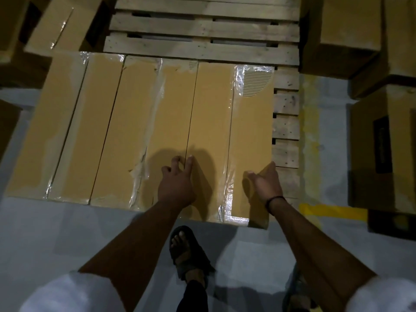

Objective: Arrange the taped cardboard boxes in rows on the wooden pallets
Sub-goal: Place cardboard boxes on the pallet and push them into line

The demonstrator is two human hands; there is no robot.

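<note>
Three long taped cardboard boxes lie side by side in one row on the wooden pallet (202, 25): the left box (65, 127), the middle box (144, 122) and the right box (229, 122). My left hand (177, 183) reaches over the near end of the row, fingertips touching the tops at the gap between the middle and right boxes. My right hand (265, 181) lies against the right box's near right edge, fingers straight along the side and thumb on the top. Neither hand holds anything.
Bare pallet slats show behind the row and in a strip to its right (286, 104). More cardboard boxes stand at the top left (60, 25), top right (344, 30) and right (382, 143). A yellow line (333, 212) marks the grey floor. My sandalled foot (186, 251) stands close to the boxes.
</note>
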